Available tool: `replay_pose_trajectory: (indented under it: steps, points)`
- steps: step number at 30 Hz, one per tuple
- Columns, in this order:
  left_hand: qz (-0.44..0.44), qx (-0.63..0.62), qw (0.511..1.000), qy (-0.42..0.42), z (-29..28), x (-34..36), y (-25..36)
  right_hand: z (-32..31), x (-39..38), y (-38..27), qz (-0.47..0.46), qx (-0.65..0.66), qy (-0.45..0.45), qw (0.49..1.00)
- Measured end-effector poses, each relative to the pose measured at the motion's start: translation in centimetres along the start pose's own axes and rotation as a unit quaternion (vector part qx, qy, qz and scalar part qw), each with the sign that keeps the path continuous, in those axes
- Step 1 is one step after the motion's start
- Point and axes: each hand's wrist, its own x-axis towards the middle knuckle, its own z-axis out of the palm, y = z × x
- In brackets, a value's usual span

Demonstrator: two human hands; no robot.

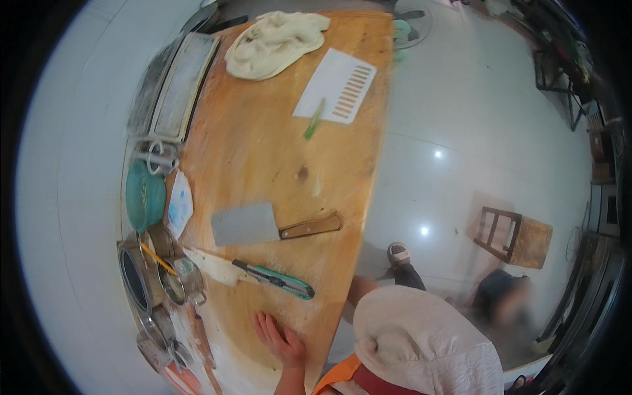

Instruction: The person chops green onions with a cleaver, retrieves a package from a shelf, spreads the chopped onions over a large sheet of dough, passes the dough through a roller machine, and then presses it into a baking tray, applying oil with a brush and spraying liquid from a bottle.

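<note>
A bare hand enters from the lower edge and appears to be my left hand (280, 339). It rests flat on the wooden table (257, 164), fingers stretched out, holding nothing. Just beyond it lies a green-and-black utility knife (283, 282), beside a pale flat patch that I cannot identify. Farther up is a cleaver (247, 225), its wooden handle pointing right. At the far end, a lump of dough (276, 49) sits near a white slotted sheet (322, 82), with a green strip (315, 120) at the sheet's near edge. My right hand is not in view.
Along the table's left side stand a teal bowl (146, 197), a metal cup (187, 280), a white-and-blue packet (179, 207) and a framed panel (178, 89). A person's pale hat (421, 329) fills the lower right. A wooden stool (530, 242) is on the tiled floor.
</note>
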Motion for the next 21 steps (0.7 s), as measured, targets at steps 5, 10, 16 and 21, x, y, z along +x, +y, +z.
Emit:
replay_pose_trajectory:
  steps: [5,10,16,21]
  points:
    - [0.027,-0.002,0.999,0.018,0.0,-1.6,-1.8,-3.1,-8.9,-0.4,-0.046,0.006,-0.008,0.999]
    - [0.068,-0.015,0.995,0.065,-1.4,-1.7,0.4,-1.8,-23.3,-0.1,0.099,0.056,0.112,0.987]
    - [0.116,-0.015,0.987,0.107,-0.2,-2.7,-1.3,2.4,-41.8,-8.6,0.407,0.118,0.386,0.819]
    - [0.228,-0.071,0.969,0.062,0.9,-2.0,1.3,9.0,-54.4,-24.8,0.485,0.113,0.677,0.542]
